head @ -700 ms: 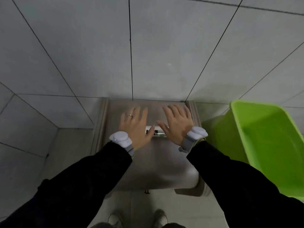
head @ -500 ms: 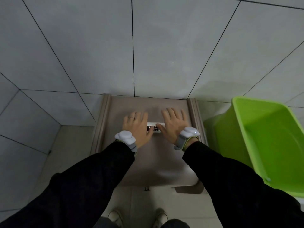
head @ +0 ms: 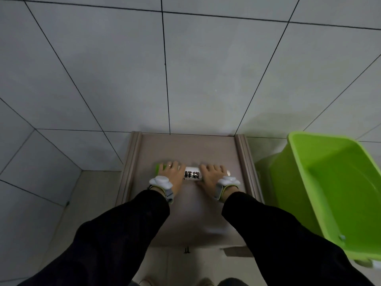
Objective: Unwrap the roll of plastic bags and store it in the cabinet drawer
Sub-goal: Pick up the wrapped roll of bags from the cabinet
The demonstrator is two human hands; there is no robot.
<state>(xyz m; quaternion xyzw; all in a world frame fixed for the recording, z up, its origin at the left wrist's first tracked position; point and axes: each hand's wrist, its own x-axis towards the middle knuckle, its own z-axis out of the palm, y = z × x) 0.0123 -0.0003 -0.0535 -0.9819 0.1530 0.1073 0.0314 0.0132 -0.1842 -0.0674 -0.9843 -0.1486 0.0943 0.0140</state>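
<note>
A wrapped roll of plastic bags (head: 192,175), white with black characters and a green left end, lies sideways on top of the beige cabinet (head: 191,213). My left hand (head: 170,176) rests over its left end, fingers curled down on it. My right hand (head: 210,176) covers its right end the same way. Only the roll's middle, its green tip and a bit of its right end show between and beside the hands. No drawer front is visible from above.
A bright green plastic bin (head: 329,182) stands close against the cabinet's right side. Grey tiled wall (head: 165,69) rises right behind the cabinet. Tiled floor lies to the left. Shoe tips (head: 148,282) show at the bottom edge.
Both hands moved apart from the roll's middle to its two ends and lowered onto it, fingers curling down. The printed middle of the roll came into view.
</note>
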